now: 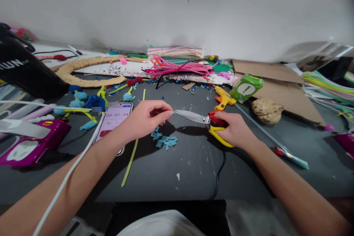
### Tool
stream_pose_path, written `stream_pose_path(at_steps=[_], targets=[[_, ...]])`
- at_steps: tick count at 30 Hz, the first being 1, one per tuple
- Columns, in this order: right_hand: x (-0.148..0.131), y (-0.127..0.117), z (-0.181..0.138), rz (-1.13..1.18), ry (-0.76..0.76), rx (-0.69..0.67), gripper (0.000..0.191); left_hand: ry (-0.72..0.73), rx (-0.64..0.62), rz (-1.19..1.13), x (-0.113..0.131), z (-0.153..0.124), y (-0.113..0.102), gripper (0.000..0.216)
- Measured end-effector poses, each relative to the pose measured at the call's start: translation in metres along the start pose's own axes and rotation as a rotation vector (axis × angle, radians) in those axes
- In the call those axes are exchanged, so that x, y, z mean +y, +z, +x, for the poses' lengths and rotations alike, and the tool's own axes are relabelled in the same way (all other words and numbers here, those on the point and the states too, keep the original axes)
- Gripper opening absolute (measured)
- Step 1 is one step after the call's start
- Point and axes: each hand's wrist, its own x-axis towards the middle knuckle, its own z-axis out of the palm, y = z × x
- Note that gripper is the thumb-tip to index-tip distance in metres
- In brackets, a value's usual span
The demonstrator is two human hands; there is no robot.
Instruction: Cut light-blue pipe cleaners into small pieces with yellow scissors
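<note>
My right hand point(234, 129) grips scissors point(206, 121) with red and yellow handles, their blades closed and pointing left. My left hand point(149, 115) pinches a tiny blue piece against the blade tips, too small to name for sure. Under the hands lies a pile of short blue cut pieces point(164, 141) on the dark grey table point(179, 169). A long yellow-green pipe cleaner point(134, 152) lies under my left wrist. A phone point(114, 120) showing a timer lies beside my left forearm.
A yellow glue gun point(224, 98), green packet point(246, 88), twine ball point(266, 110) and cardboard point(279, 81) lie right. Pink pipe cleaners point(177, 68), a woven ring point(88, 70) and blue pom-poms point(83, 99) lie behind. A magenta case point(33, 143) and black bag point(24, 70) sit left.
</note>
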Motion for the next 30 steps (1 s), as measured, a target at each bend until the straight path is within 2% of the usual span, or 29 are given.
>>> stream_pose_path(at_steps=[13,20,30], targets=[[-0.004,-0.001,0.0015,0.007,-0.003,-0.012,0.008,0.004,0.007,0.0,0.0025,-0.0003,-0.0006,0.026],[-0.0066,0.0006,-0.0007,0.03,0.054,0.064,0.015,0.018,0.024,-0.01,0.0042,-0.0002,-0.0008,0.028],[-0.0041,0.0001,0.0005,0.027,0.006,0.006,0.012,0.024,0.02,0.001,0.0024,-0.0004,0.0,0.024]])
